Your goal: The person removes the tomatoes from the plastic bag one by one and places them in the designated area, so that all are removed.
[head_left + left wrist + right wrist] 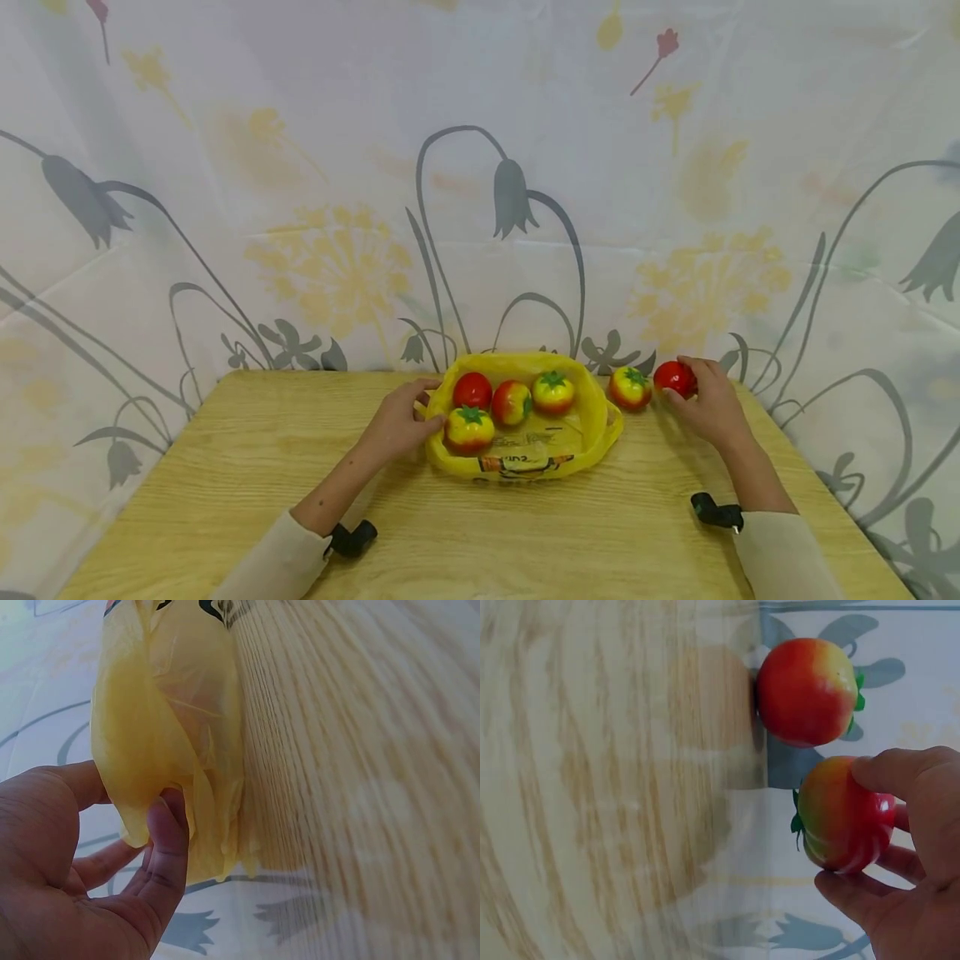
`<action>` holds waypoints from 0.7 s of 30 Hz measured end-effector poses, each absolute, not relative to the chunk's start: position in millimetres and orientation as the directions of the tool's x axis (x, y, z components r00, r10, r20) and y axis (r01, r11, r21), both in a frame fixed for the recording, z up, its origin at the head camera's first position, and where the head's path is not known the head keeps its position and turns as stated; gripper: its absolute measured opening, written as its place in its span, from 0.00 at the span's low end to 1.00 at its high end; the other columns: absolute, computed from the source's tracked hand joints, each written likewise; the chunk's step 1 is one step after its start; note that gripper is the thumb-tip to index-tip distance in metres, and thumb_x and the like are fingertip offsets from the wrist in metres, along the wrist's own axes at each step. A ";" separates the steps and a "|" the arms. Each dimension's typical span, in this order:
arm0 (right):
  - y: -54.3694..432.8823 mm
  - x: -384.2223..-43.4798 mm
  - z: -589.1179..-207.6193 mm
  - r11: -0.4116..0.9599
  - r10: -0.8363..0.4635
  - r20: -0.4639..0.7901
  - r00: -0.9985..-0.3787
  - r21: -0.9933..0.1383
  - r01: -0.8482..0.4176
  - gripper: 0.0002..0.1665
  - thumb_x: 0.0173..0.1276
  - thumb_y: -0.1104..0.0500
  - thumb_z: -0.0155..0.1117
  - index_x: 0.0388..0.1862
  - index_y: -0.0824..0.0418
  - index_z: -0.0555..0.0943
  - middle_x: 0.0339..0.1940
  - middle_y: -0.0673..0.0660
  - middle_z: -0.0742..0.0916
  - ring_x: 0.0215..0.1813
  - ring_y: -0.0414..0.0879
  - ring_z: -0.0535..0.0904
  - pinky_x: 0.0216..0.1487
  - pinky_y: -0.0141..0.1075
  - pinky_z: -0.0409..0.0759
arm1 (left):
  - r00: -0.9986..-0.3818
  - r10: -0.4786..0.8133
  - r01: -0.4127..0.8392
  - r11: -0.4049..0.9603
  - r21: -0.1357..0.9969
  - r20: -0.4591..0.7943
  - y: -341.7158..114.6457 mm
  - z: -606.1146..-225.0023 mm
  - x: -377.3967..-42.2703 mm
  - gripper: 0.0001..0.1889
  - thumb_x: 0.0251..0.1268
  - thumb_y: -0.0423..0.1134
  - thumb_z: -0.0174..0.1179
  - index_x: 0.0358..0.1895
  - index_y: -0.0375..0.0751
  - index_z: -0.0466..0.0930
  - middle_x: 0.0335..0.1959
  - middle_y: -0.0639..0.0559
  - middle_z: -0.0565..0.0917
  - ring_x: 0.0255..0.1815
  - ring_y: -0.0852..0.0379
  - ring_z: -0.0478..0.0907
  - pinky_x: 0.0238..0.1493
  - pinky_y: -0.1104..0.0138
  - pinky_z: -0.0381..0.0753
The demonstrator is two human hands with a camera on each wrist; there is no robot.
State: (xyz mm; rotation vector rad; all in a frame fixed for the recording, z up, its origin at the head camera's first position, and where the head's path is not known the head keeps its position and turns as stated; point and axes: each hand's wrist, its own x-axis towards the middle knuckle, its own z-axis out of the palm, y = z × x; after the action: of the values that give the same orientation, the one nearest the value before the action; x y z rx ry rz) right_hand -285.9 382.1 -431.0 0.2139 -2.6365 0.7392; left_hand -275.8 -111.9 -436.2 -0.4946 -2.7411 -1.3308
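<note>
A yellow plastic bag (540,468) lies with its mouth wide on the table, several toy tomatoes inside: a red one (472,389) and others yellow and red with green tops. At the bag's left side my left hand (397,425) pinches its edge between thumb and fingers; the left wrist view shows the thin film (142,735) caught there. To the right of the bag, my right hand (717,408) grips a red tomato (675,379) by its sides. The right wrist view shows this held tomato (844,817) with its green leaves facing away from the palm.
Between the bag and my right hand sits another yellow-red tomato (630,388), near the table's back edge. The light wood table (480,542) meets a flower-patterned cloth backdrop (480,275) behind it. A bag handle (615,427) loops out on the right.
</note>
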 end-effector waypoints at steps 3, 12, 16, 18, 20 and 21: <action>383.0 -287.6 -432.7 0.852 -0.046 0.384 -0.922 -0.467 -0.237 0.37 0.70 0.65 0.71 0.72 0.80 0.69 0.66 0.83 0.72 0.62 0.78 0.72 0.60 0.72 0.75 | -0.947 0.261 0.310 0.577 0.756 0.189 -111.5 -436.4 -276.2 0.28 0.67 0.34 0.71 0.70 0.37 0.78 0.48 0.42 0.82 0.33 0.56 0.77 0.35 0.65 0.82; 385.5 -290.7 -439.9 0.863 -0.044 0.327 -0.944 -0.463 -0.201 0.37 0.72 0.62 0.70 0.73 0.79 0.68 0.68 0.83 0.70 0.64 0.81 0.69 0.63 0.74 0.72 | -0.945 0.260 0.318 0.576 0.753 0.200 -110.9 -436.4 -277.1 0.28 0.67 0.34 0.71 0.70 0.36 0.78 0.48 0.42 0.82 0.33 0.56 0.78 0.35 0.65 0.82; 385.7 -289.3 -441.8 0.867 -0.035 0.297 -0.954 -0.466 -0.177 0.37 0.73 0.61 0.70 0.73 0.78 0.68 0.67 0.84 0.69 0.64 0.81 0.69 0.64 0.74 0.71 | -0.944 0.264 0.319 0.578 0.751 0.198 -111.1 -437.5 -277.9 0.28 0.67 0.35 0.71 0.70 0.37 0.78 0.48 0.43 0.83 0.33 0.56 0.77 0.35 0.67 0.82; 385.4 -288.5 -441.7 0.868 -0.029 0.278 -0.960 -0.470 -0.162 0.37 0.74 0.61 0.69 0.74 0.78 0.67 0.67 0.84 0.68 0.64 0.81 0.69 0.64 0.74 0.71 | -0.944 0.266 0.316 0.572 0.757 0.194 -111.4 -437.3 -277.6 0.28 0.67 0.34 0.71 0.70 0.37 0.78 0.48 0.43 0.83 0.33 0.56 0.78 0.35 0.67 0.82; 385.3 -288.3 -441.1 0.870 -0.029 0.267 -0.963 -0.469 -0.156 0.38 0.74 0.61 0.68 0.75 0.78 0.66 0.68 0.83 0.69 0.64 0.81 0.69 0.65 0.73 0.71 | -0.944 0.267 0.315 0.568 0.761 0.191 -111.9 -437.0 -277.1 0.28 0.67 0.34 0.71 0.70 0.37 0.78 0.48 0.43 0.83 0.33 0.56 0.78 0.35 0.66 0.82; 385.3 -288.4 -440.5 0.871 -0.032 0.264 -0.964 -0.467 -0.157 0.38 0.75 0.61 0.68 0.75 0.79 0.66 0.68 0.84 0.68 0.64 0.81 0.69 0.65 0.73 0.71 | -0.944 0.267 0.315 0.567 0.761 0.192 -112.2 -436.7 -277.0 0.28 0.67 0.34 0.71 0.70 0.37 0.78 0.48 0.43 0.83 0.33 0.56 0.78 0.34 0.66 0.82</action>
State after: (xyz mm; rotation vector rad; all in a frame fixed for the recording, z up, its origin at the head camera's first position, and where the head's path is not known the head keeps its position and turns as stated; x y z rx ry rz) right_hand -288.4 385.3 -440.5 0.1433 -2.7946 0.7275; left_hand -277.0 -112.2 -436.7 -0.5080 -2.7324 -1.3432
